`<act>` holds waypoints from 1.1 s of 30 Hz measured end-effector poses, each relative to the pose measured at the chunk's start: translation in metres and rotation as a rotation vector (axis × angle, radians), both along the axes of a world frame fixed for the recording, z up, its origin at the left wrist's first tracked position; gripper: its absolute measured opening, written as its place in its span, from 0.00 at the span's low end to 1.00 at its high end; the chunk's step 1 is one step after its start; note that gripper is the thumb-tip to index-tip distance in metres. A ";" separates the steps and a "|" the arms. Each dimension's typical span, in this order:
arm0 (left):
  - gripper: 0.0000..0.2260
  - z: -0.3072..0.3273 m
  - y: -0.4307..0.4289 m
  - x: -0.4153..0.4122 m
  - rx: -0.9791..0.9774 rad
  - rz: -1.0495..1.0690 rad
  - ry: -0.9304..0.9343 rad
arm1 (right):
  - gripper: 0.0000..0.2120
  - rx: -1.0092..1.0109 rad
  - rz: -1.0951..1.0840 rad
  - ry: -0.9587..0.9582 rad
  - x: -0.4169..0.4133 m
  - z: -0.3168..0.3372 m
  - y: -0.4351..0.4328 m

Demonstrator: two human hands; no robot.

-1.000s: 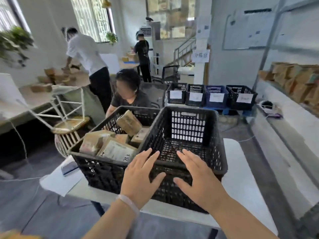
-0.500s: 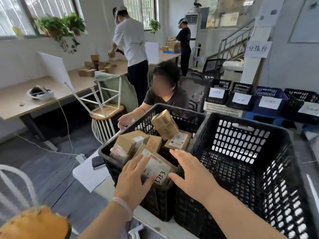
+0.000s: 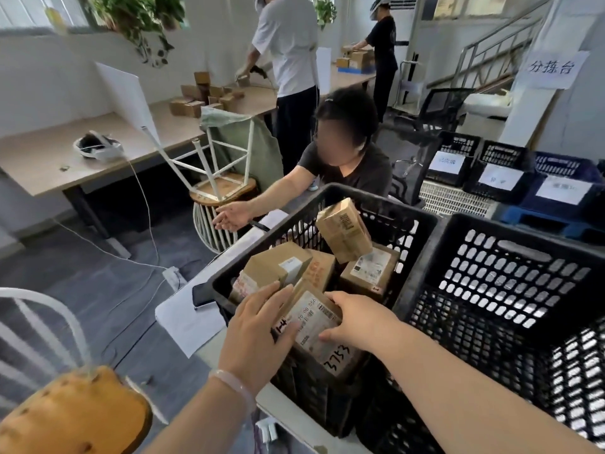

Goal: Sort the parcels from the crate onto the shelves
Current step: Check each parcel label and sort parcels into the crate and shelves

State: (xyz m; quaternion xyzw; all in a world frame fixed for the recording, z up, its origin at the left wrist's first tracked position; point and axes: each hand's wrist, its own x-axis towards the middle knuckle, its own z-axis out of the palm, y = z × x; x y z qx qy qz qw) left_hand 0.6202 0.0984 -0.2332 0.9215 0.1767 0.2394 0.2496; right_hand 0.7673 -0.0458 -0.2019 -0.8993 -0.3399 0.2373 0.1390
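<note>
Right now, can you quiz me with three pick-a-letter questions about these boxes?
1. Where is the parcel marked 3753? A on the floor; B in the left black crate; C on a chair.
2. How many hands touch it? A none; B one; C two.
3. What is the right black crate like inside? A bare; B full of parcels; C full of water.
Answers: B, it sits inside that crate's near wall; C, the left hand and right hand both hold it; A, only mesh shows inside.

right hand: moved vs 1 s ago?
Yes. The right hand went left, from the right crate's near rim to the left crate, and now grips the parcel marked 3753.
</note>
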 end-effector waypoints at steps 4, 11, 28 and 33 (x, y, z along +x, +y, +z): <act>0.24 0.013 0.011 0.009 -0.019 -0.035 -0.084 | 0.35 0.155 -0.107 -0.013 -0.002 0.011 -0.008; 0.34 0.054 0.010 0.041 -0.163 -0.162 -0.220 | 0.27 0.728 -0.519 0.057 -0.008 0.056 -0.027; 0.41 0.093 -0.143 0.081 -0.323 -1.107 -0.181 | 0.29 0.799 -1.193 -0.487 -0.125 0.090 -0.150; 0.42 0.108 -0.208 0.049 -0.380 -1.284 -0.181 | 0.32 0.720 -1.259 -0.620 -0.194 0.098 -0.208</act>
